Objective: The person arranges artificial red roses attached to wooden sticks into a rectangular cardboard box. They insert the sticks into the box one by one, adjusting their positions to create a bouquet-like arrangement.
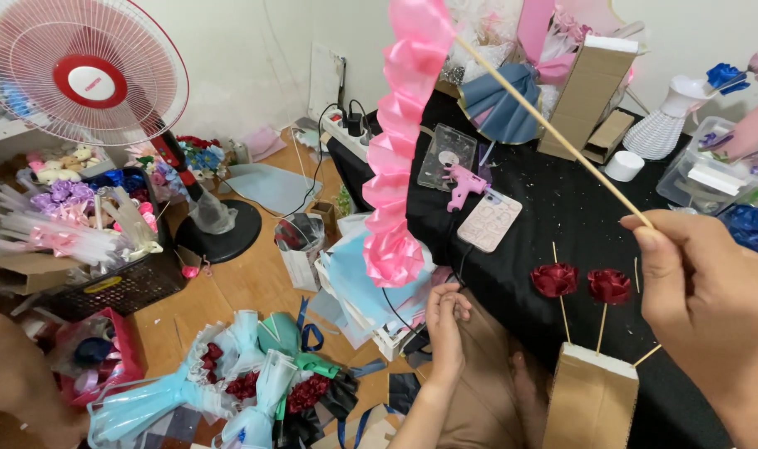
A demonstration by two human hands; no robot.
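My right hand (711, 299) grips a thin wooden stick (553, 133) at the right, held up diagonally. From the stick's top hangs a long pleated pink ribbon (395, 141) ending in a rosette. My left hand (445, 324) is low in the middle, fingers pinched together near the ribbon's lower end; whether it holds a thread I cannot tell. Two dark red ribbon roses (581, 283) on sticks stand in a cardboard block (591, 399) beside my right hand.
A black table (545, 208) carries a pink glue gun (464, 185), a phone, a cardboard box, a white vase (666, 125) and a clear tub. A red-and-white fan (88, 71) stands left. Bouquets (254, 382) and baskets of craft supplies cover the wooden floor.
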